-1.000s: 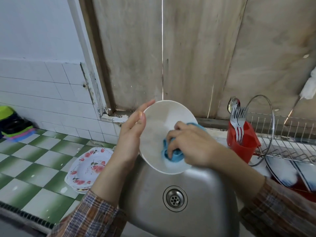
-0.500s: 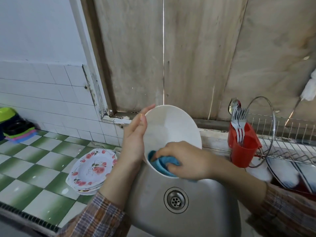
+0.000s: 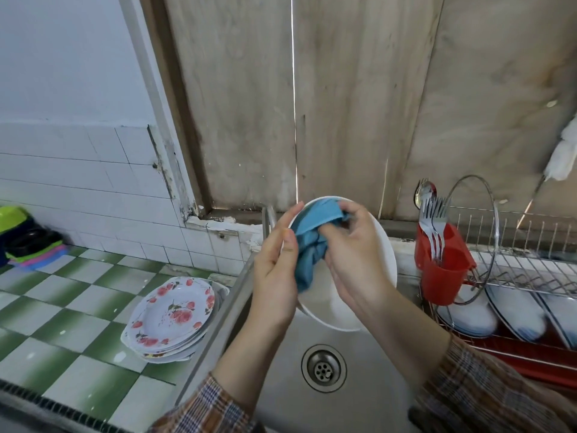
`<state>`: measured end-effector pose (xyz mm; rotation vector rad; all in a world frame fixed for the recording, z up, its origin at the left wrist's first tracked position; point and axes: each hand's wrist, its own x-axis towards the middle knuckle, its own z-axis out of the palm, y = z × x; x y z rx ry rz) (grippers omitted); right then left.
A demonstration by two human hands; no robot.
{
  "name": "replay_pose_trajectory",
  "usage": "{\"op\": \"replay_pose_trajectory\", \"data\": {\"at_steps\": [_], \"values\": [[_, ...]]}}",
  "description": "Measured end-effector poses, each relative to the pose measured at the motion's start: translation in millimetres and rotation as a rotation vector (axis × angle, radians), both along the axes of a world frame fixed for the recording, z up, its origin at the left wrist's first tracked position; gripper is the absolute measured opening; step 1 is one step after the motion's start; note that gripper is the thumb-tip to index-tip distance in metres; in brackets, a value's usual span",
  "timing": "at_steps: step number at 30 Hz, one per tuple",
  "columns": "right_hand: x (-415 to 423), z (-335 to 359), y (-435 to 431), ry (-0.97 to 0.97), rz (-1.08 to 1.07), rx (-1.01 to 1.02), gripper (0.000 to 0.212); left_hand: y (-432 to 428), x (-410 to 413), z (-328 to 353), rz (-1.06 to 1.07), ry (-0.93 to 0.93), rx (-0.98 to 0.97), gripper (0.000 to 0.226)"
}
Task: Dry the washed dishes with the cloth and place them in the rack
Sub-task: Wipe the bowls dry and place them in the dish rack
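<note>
Over the steel sink (image 3: pixel 281 385) I hold a white bowl (image 3: pixel 382 254) tilted on edge. My left hand (image 3: pixel 274 273) holds its left rim, fingers along the outside and thumb at the edge. My right hand (image 3: pixel 352 257) grips a bunched blue cloth (image 3: pixel 312 245) against the bowl's inside, up near the top rim. A stack of flowered plates (image 3: pixel 173 317) lies on the green-checked counter left of the sink. The wire dish rack (image 3: pixel 527 276) stands at the right with white plates (image 3: pixel 512 310) in its lower tier.
A red cutlery holder (image 3: pixel 443 270) with forks and a spoon hangs on the rack's left end. A glass lid (image 3: pixel 468 195) stands upright behind it. Coloured plastic dishes (image 3: pixel 28 242) sit at the far left by the tiled wall. A wooden panel closes the back.
My right hand has swept the cloth from the bowl's lower inside up to its top rim. The bowl has turned a little in my left hand.
</note>
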<state>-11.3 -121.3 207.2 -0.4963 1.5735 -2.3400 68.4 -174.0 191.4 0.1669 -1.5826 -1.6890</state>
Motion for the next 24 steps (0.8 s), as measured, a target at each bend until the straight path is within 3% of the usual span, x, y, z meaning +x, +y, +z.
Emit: {"op": "replay_pose_trajectory", "data": {"at_steps": [2,4,7,10,12,14,17,19,22,24], "values": [[-1.0,2.7,-3.4,-0.081,-0.041,-0.076,0.034,5.9,-0.8,2.8,0.013,0.002,-0.010,0.036],[4.6,-0.1,-2.1,0.097,0.148,-0.020,0.034,4.9,-0.8,8.8,0.056,0.028,0.011,0.030],[4.3,8.1,18.6,0.664,0.604,0.270,0.044,-14.4,7.5,19.8,0.087,0.058,0.084,0.030],[-22.6,26.8,37.8,1.259,0.782,0.847,0.046,-31.5,17.8,23.6,0.053,0.033,0.120,0.035],[-36.6,33.4,38.6,1.714,0.590,1.144,0.047,-31.3,18.6,22.5,0.037,0.004,0.111,0.039],[-43.4,37.2,33.3,2.000,0.218,1.053,0.040,-26.7,16.7,22.5,-0.033,-0.027,0.122,0.037],[-55.8,38.8,28.9,2.097,0.010,0.718,0.035,-21.7,17.5,28.4,-0.108,-0.059,0.091,0.034],[-58.3,32.7,26.4,2.107,0.035,0.750,0.035,-22.4,20.6,34.0,-0.068,-0.041,0.078,0.033],[-41.1,29.1,29.4,1.789,0.403,1.089,0.042,-31.0,22.4,39.0,0.073,0.024,0.051,0.028],[-27.7,27.8,35.2,1.514,0.670,1.047,0.043,-33.3,21.3,38.9,0.120,0.059,0.084,0.028]]}}
